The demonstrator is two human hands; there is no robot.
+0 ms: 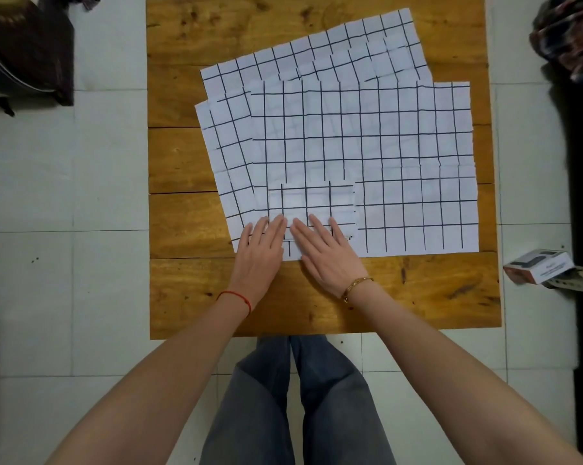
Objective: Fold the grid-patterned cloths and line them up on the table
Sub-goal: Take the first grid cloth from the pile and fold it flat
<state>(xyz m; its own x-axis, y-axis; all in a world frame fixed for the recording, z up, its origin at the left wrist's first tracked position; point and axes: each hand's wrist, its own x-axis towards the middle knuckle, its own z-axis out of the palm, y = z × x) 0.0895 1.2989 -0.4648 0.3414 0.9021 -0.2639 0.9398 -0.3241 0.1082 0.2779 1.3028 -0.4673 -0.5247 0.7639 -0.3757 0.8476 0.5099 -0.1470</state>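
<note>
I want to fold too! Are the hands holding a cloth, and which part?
Nothing is gripped. The left hand and right hand lie flat with straight fingers, pressing the near edge of the small folded cloth.

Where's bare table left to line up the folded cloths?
Bare wood shows left of the unfolded cloths, down the table's left side, and along the near edge around both wrists. A strip also runs along the far edge. The centre and right are covered; both hands press the folded cloth.

Single head view, steeply downward, seemingly near table (189, 290).
</note>
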